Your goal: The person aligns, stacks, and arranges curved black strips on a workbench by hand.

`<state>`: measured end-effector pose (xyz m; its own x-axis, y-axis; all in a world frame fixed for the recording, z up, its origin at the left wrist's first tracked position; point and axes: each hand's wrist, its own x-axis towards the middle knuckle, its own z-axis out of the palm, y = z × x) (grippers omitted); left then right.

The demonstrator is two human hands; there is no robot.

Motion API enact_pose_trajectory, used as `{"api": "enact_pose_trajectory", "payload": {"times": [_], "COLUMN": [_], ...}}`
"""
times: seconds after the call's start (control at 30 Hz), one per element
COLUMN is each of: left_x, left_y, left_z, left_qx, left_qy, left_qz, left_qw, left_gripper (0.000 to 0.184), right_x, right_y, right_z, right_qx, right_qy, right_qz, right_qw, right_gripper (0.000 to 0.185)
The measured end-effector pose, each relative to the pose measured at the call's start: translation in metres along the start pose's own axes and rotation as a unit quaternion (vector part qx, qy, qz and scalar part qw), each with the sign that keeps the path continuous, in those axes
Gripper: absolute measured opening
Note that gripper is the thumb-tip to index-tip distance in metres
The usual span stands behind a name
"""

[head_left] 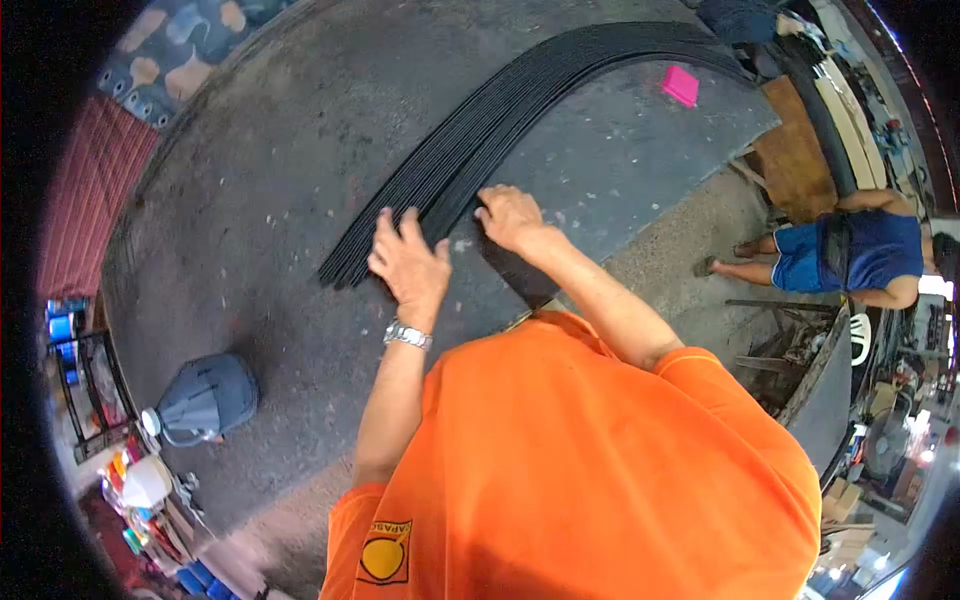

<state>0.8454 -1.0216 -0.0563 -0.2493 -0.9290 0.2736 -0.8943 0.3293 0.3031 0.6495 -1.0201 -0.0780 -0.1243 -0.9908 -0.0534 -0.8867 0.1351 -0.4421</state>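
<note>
A long bundle of thin black strips (pixel 470 125) lies on the dark table, curving from near my hands to the far right. My left hand (pixel 408 265), with a metal watch at the wrist, is over the bundle's near end. Its fingers are spread and the fingertips reach the strips. Beside the bundle's right edge is my right hand (pixel 513 218), its fingers loosely bent and apart, thumb and forefinger pointing at the strips. Neither hand is wrapped round anything I can see. The undersides of the fingers are hidden.
On the dark table (pixel 270 150) stand a dark plastic jug (pixel 208 400) at lower left and a bright pink block (pixel 681 86) at far right. Another person (pixel 850 250) in blue stands beyond the table's right edge. Brown board (pixel 795 150) leans behind.
</note>
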Motion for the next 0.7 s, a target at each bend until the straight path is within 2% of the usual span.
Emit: {"api": "enact_pose_trajectory", "payload": {"times": [0.1, 0.23, 0.37, 0.43, 0.5, 0.63, 0.7], "left_x": [0.015, 0.014, 0.010, 0.012, 0.009, 0.004, -0.002], "left_y": [-0.010, -0.012, -0.012, -0.004, -0.012, 0.006, 0.020], "left_z": [-0.004, 0.003, 0.010, -0.001, 0.012, 0.009, 0.011], "left_qx": [-0.008, 0.007, 0.070, 0.072, 0.093, 0.118, 0.090], "left_qy": [0.018, -0.039, -0.044, -0.084, -0.061, -0.055, -0.033], "left_qz": [0.015, 0.054, 0.066, 0.048, 0.060, 0.013, 0.039], "left_qw": [1.000, 0.998, 0.994, 0.993, 0.992, 0.991, 0.995], "left_gripper": [0.073, 0.072, 0.071, 0.072, 0.072, 0.081, 0.084], "right_x": [-0.024, -0.066, -0.115, -0.143, -0.172, -0.213, -0.228], "right_y": [-0.004, 0.000, 0.034, 0.044, 0.067, 0.118, 0.139], "right_z": [-0.010, -0.027, -0.021, -0.034, -0.049, -0.038, -0.053], "right_qx": [0.014, 0.021, 0.109, 0.105, 0.101, 0.097, 0.094], "right_qy": [-0.007, -0.020, 0.046, 0.017, 0.004, -0.028, -0.039], "right_qz": [-0.005, 0.044, 0.071, 0.129, 0.191, 0.279, 0.312], "right_qw": [1.000, 0.999, 0.990, 0.986, 0.976, 0.955, 0.945], "right_gripper": [0.038, 0.038, 0.043, 0.045, 0.045, 0.045, 0.044]}}
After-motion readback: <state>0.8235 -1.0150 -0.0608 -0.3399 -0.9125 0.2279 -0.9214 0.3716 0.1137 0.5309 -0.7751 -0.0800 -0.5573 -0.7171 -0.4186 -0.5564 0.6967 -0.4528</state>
